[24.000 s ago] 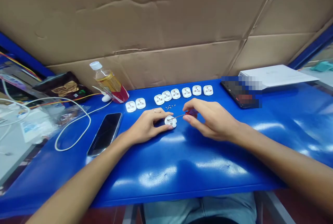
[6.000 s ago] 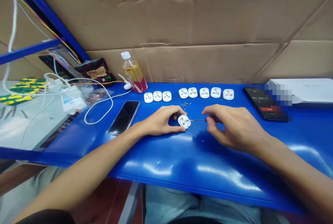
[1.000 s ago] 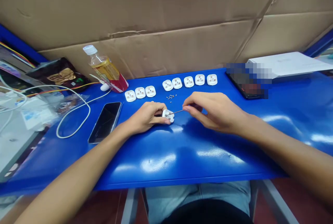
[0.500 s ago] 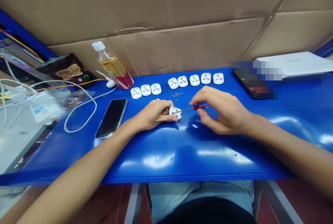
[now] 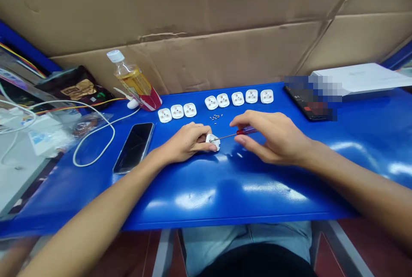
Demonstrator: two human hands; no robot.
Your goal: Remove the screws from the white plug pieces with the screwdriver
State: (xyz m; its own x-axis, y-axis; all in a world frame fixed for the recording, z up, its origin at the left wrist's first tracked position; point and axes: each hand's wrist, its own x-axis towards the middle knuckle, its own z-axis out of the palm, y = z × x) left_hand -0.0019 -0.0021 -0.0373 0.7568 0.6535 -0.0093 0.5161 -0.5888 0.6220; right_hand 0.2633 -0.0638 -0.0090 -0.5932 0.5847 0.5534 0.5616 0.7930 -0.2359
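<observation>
My left hand (image 5: 189,142) pinches a small white plastic plug housing (image 5: 216,143) with metal fittings inside, holding it low over the blue table. In my right hand (image 5: 272,137) is a screwdriver (image 5: 243,131) with a red and purplish clear handle, gripped between thumb and fingers. Its thin shaft points left and the tip reaches into the housing; the exact contact is too small to make out. Just beyond lies a small pile of screws (image 5: 216,117). More white housings stand in two groups behind, three on the left (image 5: 177,111) and several on the right (image 5: 237,98).
A phone (image 5: 134,147) lies left of my left hand, near a white cable (image 5: 77,152). A drink bottle (image 5: 137,82) and a dark packet (image 5: 80,88) stand at back left. Toward the right are a dark device (image 5: 302,101) and a white box (image 5: 360,79). Cardboard (image 5: 199,11) lines the back.
The view has shifted slightly, moving everything a little left. The housing looks slightly turned in my left hand, and the screwdriver tip sits further toward its left side.
</observation>
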